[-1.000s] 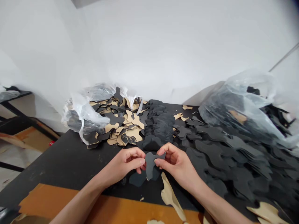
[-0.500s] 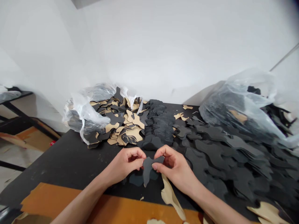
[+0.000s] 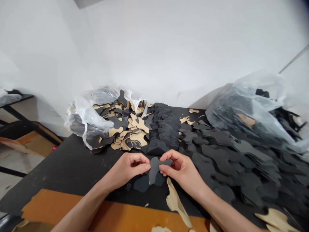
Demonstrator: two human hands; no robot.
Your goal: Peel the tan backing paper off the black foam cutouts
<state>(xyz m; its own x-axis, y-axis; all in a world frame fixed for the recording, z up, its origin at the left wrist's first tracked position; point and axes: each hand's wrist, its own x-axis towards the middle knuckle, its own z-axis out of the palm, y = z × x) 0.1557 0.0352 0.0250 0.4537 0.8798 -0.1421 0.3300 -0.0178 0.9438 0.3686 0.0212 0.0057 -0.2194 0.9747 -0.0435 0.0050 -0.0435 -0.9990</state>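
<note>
The black-topped bench [image 3: 67,167] with its bare orange-brown front edge carries, from big to small: a wide spread of overlapping black foam cut-outs [image 3: 231,154] across its right half, a clear plastic bag of black pieces [image 3: 248,106] at the far right, a second clear plastic bag spilling black and tan pieces [image 3: 96,119] at the far left, a neat ridge of stacked black cut-outs [image 3: 164,125] between them, and a curled tan paper backing strip [image 3: 175,203] near the front edge. Just in front of that ridge, the left hand [image 3: 127,170] and the right hand [image 3: 181,169] share one small, flat black foam cut-out with lobed edges [image 3: 154,169]. Each hand's fingers are closed in a thumb-and-forefinger pinch on one of its upper corners, the other fingers curled loosely. The piece is lifted just off the bench, over another dark piece [image 3: 141,185] lying flat beneath it (whether the two touch is hard to tell). Its long axis runs roughly away from the person and back, the broad two-lobed end toward the far wall and the narrower tail hanging toward the person, its face tilted up to the camera. To handle it well, I judge the pinches should stay at the very edges, with light, even tension so the thin foam neither buckles nor tears.
</note>
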